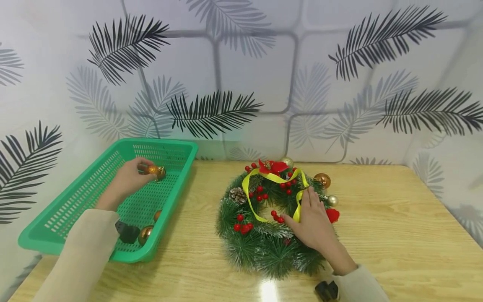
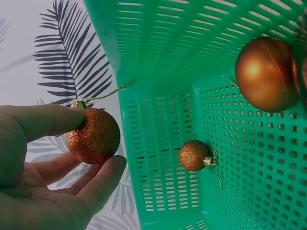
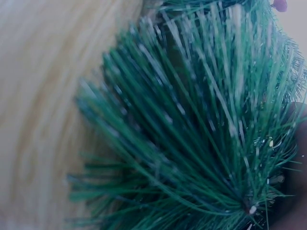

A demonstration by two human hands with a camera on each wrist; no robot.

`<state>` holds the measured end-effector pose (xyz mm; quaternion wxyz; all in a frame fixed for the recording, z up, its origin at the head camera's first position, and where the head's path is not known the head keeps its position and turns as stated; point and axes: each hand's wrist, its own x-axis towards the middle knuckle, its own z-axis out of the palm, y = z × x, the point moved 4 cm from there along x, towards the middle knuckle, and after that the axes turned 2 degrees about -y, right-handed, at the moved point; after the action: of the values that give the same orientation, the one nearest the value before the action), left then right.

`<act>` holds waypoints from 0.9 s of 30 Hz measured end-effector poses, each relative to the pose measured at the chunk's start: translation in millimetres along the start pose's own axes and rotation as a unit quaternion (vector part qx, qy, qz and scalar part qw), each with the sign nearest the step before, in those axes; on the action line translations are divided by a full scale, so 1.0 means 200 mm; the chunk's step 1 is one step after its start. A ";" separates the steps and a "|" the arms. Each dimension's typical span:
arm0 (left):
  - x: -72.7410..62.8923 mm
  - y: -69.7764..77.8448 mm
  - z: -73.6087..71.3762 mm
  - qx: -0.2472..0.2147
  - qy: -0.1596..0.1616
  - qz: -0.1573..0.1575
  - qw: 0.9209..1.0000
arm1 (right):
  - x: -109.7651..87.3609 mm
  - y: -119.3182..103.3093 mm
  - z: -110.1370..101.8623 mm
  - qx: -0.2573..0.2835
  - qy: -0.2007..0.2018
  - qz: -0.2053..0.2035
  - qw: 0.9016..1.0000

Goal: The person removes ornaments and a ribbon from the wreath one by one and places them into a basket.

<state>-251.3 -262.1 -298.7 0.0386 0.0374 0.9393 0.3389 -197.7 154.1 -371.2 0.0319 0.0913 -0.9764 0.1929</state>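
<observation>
Between thumb and fingers, my left hand [image 1: 132,178] pinches a small glittery copper bauble [image 2: 93,136] with a gold cap and string. It holds the bauble above the green basket [image 1: 185,172]. Another glittery bauble [image 2: 193,155] and a larger smooth copper bauble [image 2: 266,74] lie in that basket. My right hand [image 1: 315,220] rests on the right side of the green wreath [image 1: 245,247], fingers extended beside a yellow ribbon [image 1: 247,188]. Whether the fingertips press on the ribbon is hard to tell. Pine needles fill most of the right wrist view.
On the wreath sit a red flower [image 1: 272,166], red berries [image 1: 243,226] and a pine cone [image 1: 237,195]. A copper bauble [image 1: 323,180] and a pale gold bauble [image 1: 332,200] stick out at its right edge. The wooden table [image 1: 407,218] meets a leaf-patterned wall covering [image 1: 256,84] behind.
</observation>
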 end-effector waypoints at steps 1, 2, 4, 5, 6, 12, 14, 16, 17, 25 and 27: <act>0.00 0.00 0.00 0.003 -0.004 -0.002 1.000 | 0.00 0.00 0.00 0.001 0.000 0.000 1.000; 0.00 0.00 0.00 0.007 -0.007 -0.004 1.000 | 0.00 0.00 0.00 0.002 0.000 0.000 1.000; 0.00 0.00 0.00 0.007 -0.013 -0.010 1.000 | 0.00 0.00 0.00 0.002 0.002 -0.002 1.000; 0.00 0.00 0.00 0.008 -0.015 -0.013 1.000 | 0.00 0.00 0.00 0.002 0.003 -0.003 1.000; 0.00 0.00 0.00 0.010 -0.016 -0.015 1.000 | 0.00 0.00 0.00 0.002 0.004 -0.003 1.000; 0.00 -0.01 0.01 0.014 -0.021 -0.021 0.999 | 0.00 0.00 0.00 -0.003 0.007 -0.005 1.000; 0.00 -0.01 0.01 0.015 -0.022 -0.022 0.999 | 0.00 0.00 0.00 -0.002 0.008 -0.005 1.000; 0.00 0.00 0.02 0.015 -0.023 -0.024 0.999 | 0.00 0.00 0.00 -0.001 0.009 -0.005 1.000; 0.00 0.00 0.02 0.017 -0.024 -0.025 0.999 | 0.00 0.00 0.00 0.000 0.009 -0.005 1.000; 0.02 0.06 0.02 0.021 -0.021 -0.006 1.000 | 0.00 0.00 0.01 -0.003 0.007 -0.003 1.000; 0.03 0.08 0.02 0.017 -0.020 -0.002 1.000 | 0.01 0.00 0.01 -0.002 0.006 -0.003 1.000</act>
<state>-255.7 -247.6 -291.9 0.0578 0.0427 0.9441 0.3219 -198.7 153.4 -372.7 0.0390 0.0932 -0.9763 0.1914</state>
